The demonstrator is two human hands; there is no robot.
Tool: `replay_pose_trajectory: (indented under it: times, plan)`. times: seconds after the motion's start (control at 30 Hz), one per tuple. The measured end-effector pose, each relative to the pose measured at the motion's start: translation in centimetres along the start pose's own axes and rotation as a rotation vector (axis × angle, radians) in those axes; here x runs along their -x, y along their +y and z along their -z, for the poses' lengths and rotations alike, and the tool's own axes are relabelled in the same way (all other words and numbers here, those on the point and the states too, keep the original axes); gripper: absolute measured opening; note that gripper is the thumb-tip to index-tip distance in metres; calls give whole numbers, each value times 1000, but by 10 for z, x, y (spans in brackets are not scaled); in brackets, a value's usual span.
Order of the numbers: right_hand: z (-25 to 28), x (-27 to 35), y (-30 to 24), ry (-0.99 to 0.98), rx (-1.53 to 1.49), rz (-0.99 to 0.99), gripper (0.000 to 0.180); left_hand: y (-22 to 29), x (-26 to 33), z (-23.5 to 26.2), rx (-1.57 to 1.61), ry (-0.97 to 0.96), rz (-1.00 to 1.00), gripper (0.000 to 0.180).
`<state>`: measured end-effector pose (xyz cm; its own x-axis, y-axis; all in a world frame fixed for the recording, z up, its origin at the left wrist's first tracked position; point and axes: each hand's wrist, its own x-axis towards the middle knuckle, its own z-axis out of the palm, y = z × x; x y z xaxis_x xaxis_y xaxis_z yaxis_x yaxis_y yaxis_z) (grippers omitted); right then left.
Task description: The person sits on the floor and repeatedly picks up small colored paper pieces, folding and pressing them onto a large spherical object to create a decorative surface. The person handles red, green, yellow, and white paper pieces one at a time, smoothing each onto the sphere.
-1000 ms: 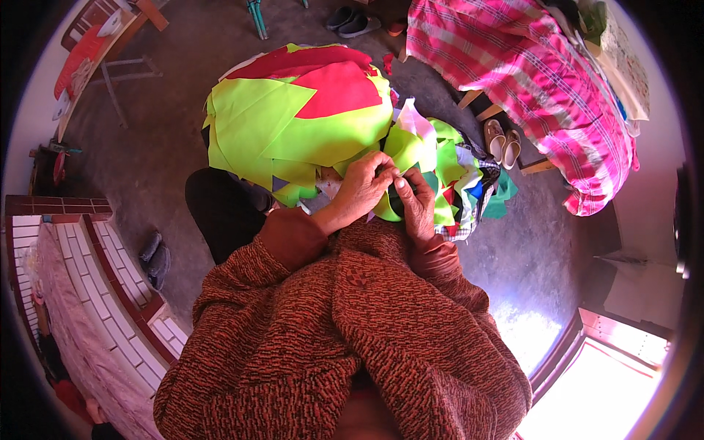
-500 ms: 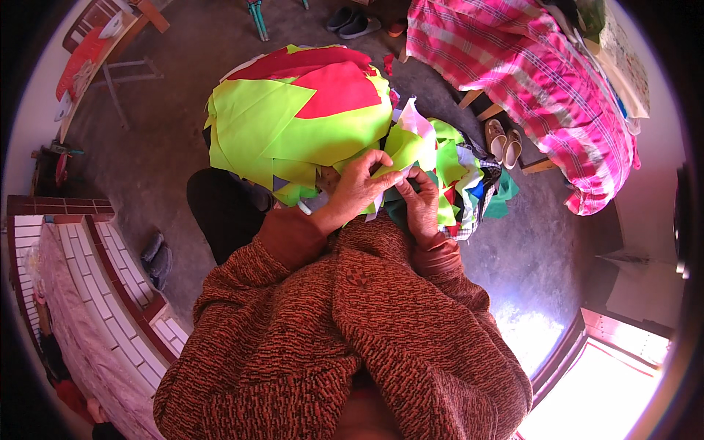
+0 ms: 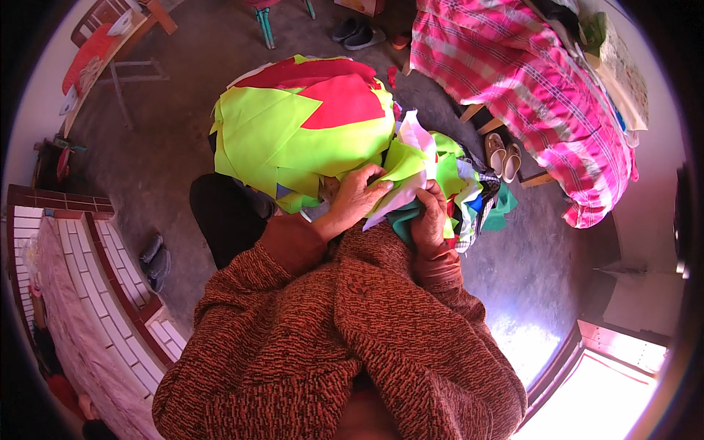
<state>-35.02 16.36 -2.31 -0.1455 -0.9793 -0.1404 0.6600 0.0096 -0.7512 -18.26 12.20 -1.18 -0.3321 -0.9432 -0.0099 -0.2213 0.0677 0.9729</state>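
My left hand (image 3: pixel 355 196) pinches the left edge of a pale lilac cloth piece (image 3: pixel 398 196), thumb toward its middle. My right hand (image 3: pixel 431 217) is closed at the same cloth's right side, its fingers bent against the edge. A neon yellow-green cloth piece (image 3: pixel 403 160) lies against the lilac one, just above my fingers. To the left swells a big rounded heap of neon yellow-green cloth (image 3: pixel 293 143) topped with red cloth (image 3: pixel 343 103). On the right, a checked bag (image 3: pixel 487 192) spills mixed scraps, with dark green cloth (image 3: pixel 503 208) beside it.
A bed or bench under a pink plaid cover (image 3: pixel 513 88) stands at the far right, beige shoes (image 3: pixel 503 157) below its edge. Dark slippers (image 3: pixel 359 34) lie at the back, grey shoes (image 3: pixel 155 261) at the left. A table (image 3: pixel 103 55) stands far left.
My right hand has moved slightly right and down, away from my left fingertips. More of the lilac cloth now shows between my hands. The whole view has shifted slightly.
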Motion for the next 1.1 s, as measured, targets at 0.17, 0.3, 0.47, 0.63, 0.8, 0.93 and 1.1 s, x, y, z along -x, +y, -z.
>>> replay_pose_trajectory:
  times: [0.17,0.3,0.47,0.63,0.8,0.93,1.1]
  plan:
    - [13,-5,0,31,-149,-2,11,4,2,2,337,48,-49,27]
    - [19,-4,-2,-10,-245,-18,21,2,-2,13,493,118,-51,29]
    - [9,0,-14,31,-296,-57,28,14,3,24,648,120,-29,28]
    - [17,-1,-12,71,-211,14,28,24,5,33,638,25,-11,28]
    - [5,-2,-17,197,-65,-5,23,47,9,47,677,69,-61,29]
    - [0,1,-19,157,468,149,39,73,6,62,659,100,-80,33]
    - [6,-7,-8,95,790,200,46,82,-10,96,545,223,-107,34]
